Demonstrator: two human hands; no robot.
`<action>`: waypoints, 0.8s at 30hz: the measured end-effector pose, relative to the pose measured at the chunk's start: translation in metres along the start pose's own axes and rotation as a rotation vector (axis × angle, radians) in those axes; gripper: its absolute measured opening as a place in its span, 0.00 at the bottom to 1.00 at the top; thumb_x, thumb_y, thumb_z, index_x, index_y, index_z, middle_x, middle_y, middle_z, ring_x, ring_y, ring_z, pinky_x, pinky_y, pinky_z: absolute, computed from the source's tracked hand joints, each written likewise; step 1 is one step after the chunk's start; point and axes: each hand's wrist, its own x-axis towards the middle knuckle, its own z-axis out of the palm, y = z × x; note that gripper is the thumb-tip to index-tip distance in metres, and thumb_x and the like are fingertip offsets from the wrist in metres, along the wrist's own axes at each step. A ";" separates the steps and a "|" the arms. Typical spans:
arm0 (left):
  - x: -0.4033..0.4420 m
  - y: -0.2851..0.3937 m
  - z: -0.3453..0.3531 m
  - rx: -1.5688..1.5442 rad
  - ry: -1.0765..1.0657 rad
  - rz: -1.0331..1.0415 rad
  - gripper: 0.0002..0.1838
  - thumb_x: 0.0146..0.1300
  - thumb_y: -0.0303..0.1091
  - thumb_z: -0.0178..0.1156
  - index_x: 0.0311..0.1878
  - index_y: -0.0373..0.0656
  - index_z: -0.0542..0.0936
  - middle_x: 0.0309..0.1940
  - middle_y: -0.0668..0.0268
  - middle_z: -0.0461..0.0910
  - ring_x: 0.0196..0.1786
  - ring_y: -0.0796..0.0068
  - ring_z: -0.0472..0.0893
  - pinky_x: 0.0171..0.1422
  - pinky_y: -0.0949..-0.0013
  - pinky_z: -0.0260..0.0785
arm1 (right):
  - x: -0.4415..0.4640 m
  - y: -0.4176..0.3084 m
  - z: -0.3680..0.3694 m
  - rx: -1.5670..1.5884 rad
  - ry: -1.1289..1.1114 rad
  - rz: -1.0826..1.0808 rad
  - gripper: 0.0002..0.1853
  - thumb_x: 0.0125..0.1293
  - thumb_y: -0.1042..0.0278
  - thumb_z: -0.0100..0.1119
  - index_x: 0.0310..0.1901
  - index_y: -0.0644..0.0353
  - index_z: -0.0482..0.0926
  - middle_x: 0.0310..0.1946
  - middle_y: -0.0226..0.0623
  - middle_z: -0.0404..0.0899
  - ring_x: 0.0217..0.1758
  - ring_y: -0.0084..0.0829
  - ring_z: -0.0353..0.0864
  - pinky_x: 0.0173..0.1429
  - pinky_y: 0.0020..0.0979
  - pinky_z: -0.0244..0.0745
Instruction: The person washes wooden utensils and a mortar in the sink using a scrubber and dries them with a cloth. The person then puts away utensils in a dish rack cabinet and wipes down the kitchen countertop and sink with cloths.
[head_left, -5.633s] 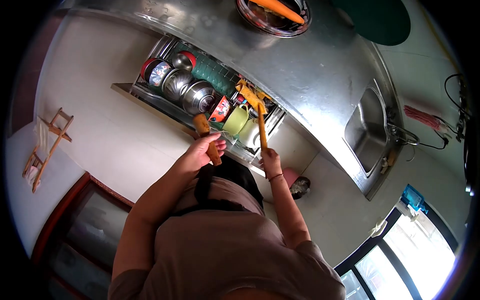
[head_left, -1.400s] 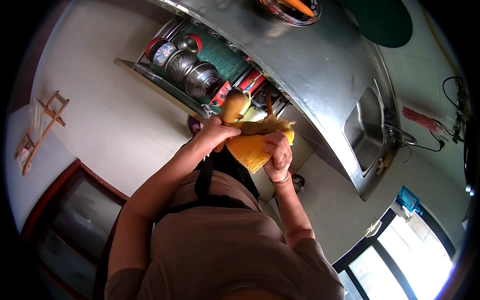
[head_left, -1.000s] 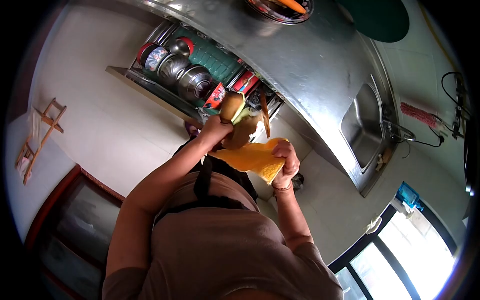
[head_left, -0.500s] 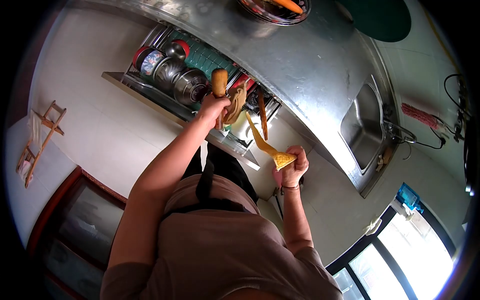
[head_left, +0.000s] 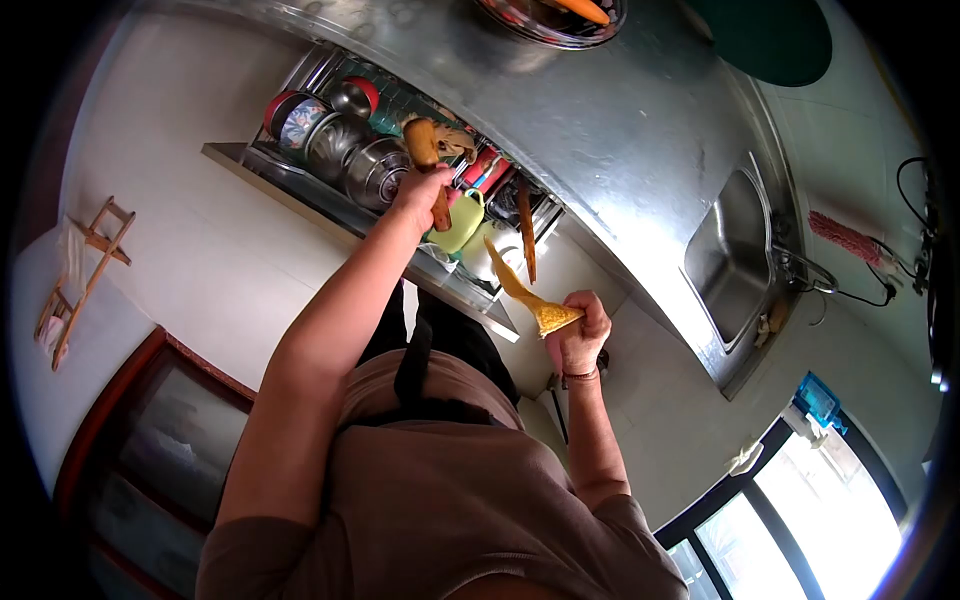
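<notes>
Now, closest to the body, the right hand (head_left: 585, 332) has its fingers closed on one end of a yellow cloth (head_left: 558, 318), just outside the open drawer (head_left: 285, 190). The cloth's free end trails up towards a pale pot (head_left: 490, 255); whether they touch, I cannot tell.

Farther out, the left hand (head_left: 428, 192) reaches over the drawer, fingers wrapped round a stout wooden pin (head_left: 422, 143), thick head pointing away. Some of those fingers are hidden behind the wood. Under the hand stands a green pot (head_left: 460, 222), with steel bowls (head_left: 375, 172) to the left and a wooden stick (head_left: 527, 230) jutting out at the right. Just beyond the pin lies a crumpled brown cloth (head_left: 455, 143).

The step in hand looks like handling the pin above the drawer — the yellow cloth kept aside. By my judgement, the next move calls for a firm left grip and care around the crowded bowls — the pin's head is near them.

Farthest off, a patterned bowl (head_left: 560, 40) with a carrot (head_left: 583, 10) sits on the steel counter (head_left: 620, 140).
</notes>
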 end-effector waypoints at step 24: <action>-0.083 -0.073 0.013 -0.103 -0.383 -0.335 0.14 0.62 0.46 0.56 0.42 0.46 0.74 0.35 0.66 0.77 0.40 0.74 0.76 0.47 0.65 0.70 | 0.003 -0.011 0.069 -0.048 -0.597 0.304 0.15 0.57 0.64 0.56 0.42 0.64 0.74 0.29 0.51 0.78 0.32 0.45 0.80 0.38 0.37 0.73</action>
